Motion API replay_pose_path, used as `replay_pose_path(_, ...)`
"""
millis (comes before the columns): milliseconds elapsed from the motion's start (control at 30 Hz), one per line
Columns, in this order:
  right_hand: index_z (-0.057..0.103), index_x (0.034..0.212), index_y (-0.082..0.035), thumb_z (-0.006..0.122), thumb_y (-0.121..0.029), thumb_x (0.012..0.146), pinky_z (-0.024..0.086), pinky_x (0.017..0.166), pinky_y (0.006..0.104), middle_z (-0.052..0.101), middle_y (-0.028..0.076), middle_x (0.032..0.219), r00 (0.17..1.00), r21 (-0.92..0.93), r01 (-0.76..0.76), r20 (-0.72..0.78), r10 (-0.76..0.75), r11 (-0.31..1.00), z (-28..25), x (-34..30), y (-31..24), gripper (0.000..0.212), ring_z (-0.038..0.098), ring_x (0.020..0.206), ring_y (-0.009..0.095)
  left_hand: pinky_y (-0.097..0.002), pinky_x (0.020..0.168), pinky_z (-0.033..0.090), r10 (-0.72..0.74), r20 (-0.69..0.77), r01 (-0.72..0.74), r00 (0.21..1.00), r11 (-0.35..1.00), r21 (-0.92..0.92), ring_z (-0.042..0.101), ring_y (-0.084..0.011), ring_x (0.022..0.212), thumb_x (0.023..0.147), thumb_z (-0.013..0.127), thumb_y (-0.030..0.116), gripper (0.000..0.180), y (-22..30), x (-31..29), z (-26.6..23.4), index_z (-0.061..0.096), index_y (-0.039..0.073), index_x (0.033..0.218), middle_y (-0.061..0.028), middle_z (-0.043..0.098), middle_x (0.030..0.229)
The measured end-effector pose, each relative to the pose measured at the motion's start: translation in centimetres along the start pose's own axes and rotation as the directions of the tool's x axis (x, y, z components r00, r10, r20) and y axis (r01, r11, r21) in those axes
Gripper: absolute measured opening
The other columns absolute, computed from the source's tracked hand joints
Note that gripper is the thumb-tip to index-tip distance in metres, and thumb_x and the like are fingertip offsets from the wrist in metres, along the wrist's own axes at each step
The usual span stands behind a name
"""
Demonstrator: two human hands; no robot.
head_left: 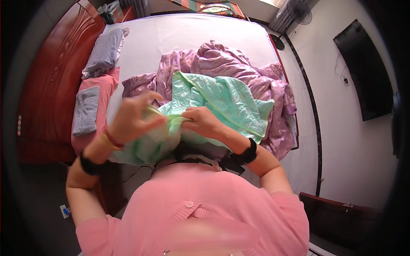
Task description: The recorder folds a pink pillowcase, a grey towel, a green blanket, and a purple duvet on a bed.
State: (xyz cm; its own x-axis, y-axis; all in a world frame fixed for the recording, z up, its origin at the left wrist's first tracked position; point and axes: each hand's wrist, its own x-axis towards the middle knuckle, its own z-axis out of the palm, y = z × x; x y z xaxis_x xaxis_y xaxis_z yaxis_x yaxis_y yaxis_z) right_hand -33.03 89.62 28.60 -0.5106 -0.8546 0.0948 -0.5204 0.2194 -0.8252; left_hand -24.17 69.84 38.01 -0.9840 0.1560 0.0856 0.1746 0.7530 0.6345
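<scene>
A mint-green quilted blanket point(226, 100) with a pale green border lies partly folded on the near side of the bed and hangs toward my body. My right hand point(203, 121) is closed on the blanket's edge, fingers pinching the border in front of me. To the left, my left hand point(134, 117) hovers over the blanket's hanging part, blurred by motion, with thumb and fingers apart and nothing visible between them. Beneath and behind the blanket is a bunched, shiny purple comforter point(222, 59).
The bed's white sheet point(166, 32) stretches behind the comforter. At the left stand a red-brown wooden headboard point(51, 85), a grey pillow point(104, 51), and a pink pillow point(104, 87) with a folded grey towel point(86, 111). A standing fan point(299, 13) and wall television point(363, 70) are at right.
</scene>
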Motion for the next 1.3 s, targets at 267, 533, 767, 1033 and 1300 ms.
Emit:
replay_pose_path(267, 0.058, 0.073, -0.004, 0.057, -0.007, 0.063, 0.044, 0.063, 0.0369, 0.056, 0.012, 0.074, 0.992, 0.034, 0.107, -0.063, -0.105, 0.994, 0.4, -0.9, 0.0, 0.011, 0.055, 0.071, 0.031, -0.0353, 0.06, 0.047, 0.08, 0.035, -0.084, 0.996, 0.99, 0.114, 0.059, -0.0274, 0.072, 0.064, 0.067, 0.031, 0.059, -0.2, 0.9, 8.0, 0.045, 0.011, 0.115, -0.0118, 0.059, 0.091)
replay_pose_path(533, 0.044, 0.095, -0.007, 0.055, -0.001, 0.063, 0.042, 0.055, 0.0344, 0.053, 0.014, 0.074, 0.987, 0.154, -0.101, -0.106, 0.118, 0.983, -1.6, -2.5, -0.9, 0.034, 0.054, 0.06, 0.024, -0.0335, 0.057, 0.045, 0.082, -0.156, -0.045, 0.984, 0.973, 0.226, 0.058, -0.0302, 0.069, 0.068, 0.06, 0.007, 0.023, -0.4, 0.5, 6.9, 0.057, 0.005, 0.091, -0.0123, 0.057, 0.081)
replay_pose_path(767, 0.05, 0.089, -0.006, 0.049, 0.004, 0.061, 0.044, 0.062, 0.0413, 0.055, 0.015, 0.085, 0.839, -0.301, -0.028, -0.525, -0.141, 0.953, -4.1, -5.9, 5.0, 0.03, 0.054, 0.076, 0.037, -0.0299, 0.066, 0.044, 0.181, -0.67, 0.185, 0.72, 0.881, 0.436, 0.058, -0.0213, 0.076, 0.079, 0.053, 0.006, 0.014, 3.0, -4.8, -5.3, 0.058, 0.004, 0.092, -0.0095, 0.059, 0.084)
replay_pose_path(1033, 0.059, 0.094, 0.001, 0.05, -0.042, 0.081, 0.044, 0.075, 0.0336, 0.061, 0.014, 0.091, 0.714, -0.223, -0.234, -0.7, 0.012, 0.946, -11.6, -14.5, 10.4, 0.046, 0.058, 0.087, 0.026, -0.0337, 0.068, 0.044, 0.077, -0.457, 0.167, 0.886, 0.867, 0.47, 0.057, -0.029, 0.079, 0.075, 0.055, 0.007, 0.016, 4.3, -12.5, -6.2, 0.058, 0.0, 0.089, -0.0151, 0.057, 0.084)
replay_pose_path(1300, 0.057, 0.099, -0.003, 0.05, -0.01, 0.082, 0.046, 0.071, 0.0272, 0.059, 0.006, 0.088, 0.528, -0.548, -0.305, -0.778, -0.341, 0.779, -25.9, -10.8, 3.4, 0.019, 0.057, 0.079, 0.015, -0.0282, 0.048, 0.042, -0.117, 0.016, 0.118, 0.993, 0.99, -0.078, 0.055, -0.0238, 0.055, 0.058, 0.056, -0.003, 0.032, 2.2, -14.5, 0.3, 0.062, 0.006, 0.088, -0.0085, 0.056, 0.068)
